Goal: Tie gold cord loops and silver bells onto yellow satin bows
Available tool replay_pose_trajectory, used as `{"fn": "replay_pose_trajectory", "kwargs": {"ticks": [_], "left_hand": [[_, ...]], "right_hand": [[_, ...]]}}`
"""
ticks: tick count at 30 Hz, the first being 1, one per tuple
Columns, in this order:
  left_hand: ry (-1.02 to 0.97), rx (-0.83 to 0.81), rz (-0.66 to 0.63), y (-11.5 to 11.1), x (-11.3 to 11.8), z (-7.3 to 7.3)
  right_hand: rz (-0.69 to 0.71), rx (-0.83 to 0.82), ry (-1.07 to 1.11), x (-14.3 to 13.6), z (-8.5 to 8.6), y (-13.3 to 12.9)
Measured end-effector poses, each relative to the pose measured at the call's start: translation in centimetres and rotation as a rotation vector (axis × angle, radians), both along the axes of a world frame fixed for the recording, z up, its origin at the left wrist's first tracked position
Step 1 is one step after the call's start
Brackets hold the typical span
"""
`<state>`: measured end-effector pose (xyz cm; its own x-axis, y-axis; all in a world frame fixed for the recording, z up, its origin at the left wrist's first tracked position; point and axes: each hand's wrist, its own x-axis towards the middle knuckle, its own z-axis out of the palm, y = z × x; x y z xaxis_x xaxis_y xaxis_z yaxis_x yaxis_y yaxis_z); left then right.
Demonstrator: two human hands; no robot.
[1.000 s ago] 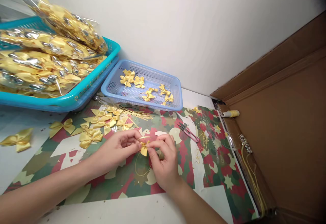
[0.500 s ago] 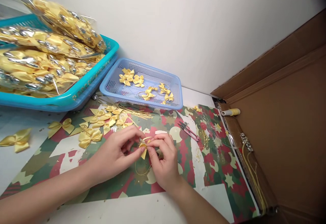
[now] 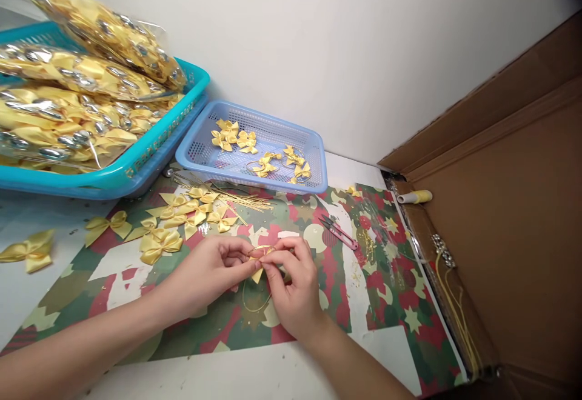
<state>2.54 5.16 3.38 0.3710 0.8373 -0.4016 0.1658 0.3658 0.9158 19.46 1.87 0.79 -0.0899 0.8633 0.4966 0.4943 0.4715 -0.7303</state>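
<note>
The white tabletop (image 3: 227,379) is partly covered by a red-and-green patterned sheet (image 3: 213,330) with stars and ragged white patches. Yellow bows (image 3: 160,244) lie clustered on the sheet's left side, beside a spread of gold wires (image 3: 250,202). One loose bow (image 3: 34,251) lies farther left, on the white surface. Pink-handled snips (image 3: 339,233) and gold scraps (image 3: 370,247) lie toward the right. Behind stand stacked baskets (image 3: 140,159) and a small blue basket (image 3: 321,173).

Wall: plain white, upper centre, shaded toward the upper right (image 3: 291,42). Cardboard panel (image 3: 509,206): brown, right side. Tabletop (image 3: 200,376): white, lower edge.
</note>
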Motion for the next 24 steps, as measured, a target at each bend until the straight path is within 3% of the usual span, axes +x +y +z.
{"fn": "replay_pose_trajectory", "kwargs": {"ticks": [8,12,18,24], "left_hand": [[0.021,-0.059,0.102,0.2,0.3,-0.3],[0.033,-0.095,0.137,0.4,0.3,0.1],[-0.037,-0.1,0.065,0.6,-0.1,-0.5],[-0.085,-0.097,-0.041,0.5,-0.4,-0.6]], "right_hand": [[0.046,0.033,0.164,0.2,0.8,-0.2],[0.095,-0.075,0.393,0.7,1.5,-0.5],[0.22,-0.369,0.772,1.0,1.7,-0.4],[0.194,-0.438,0.972,2.0,3.3,0.9]]}}
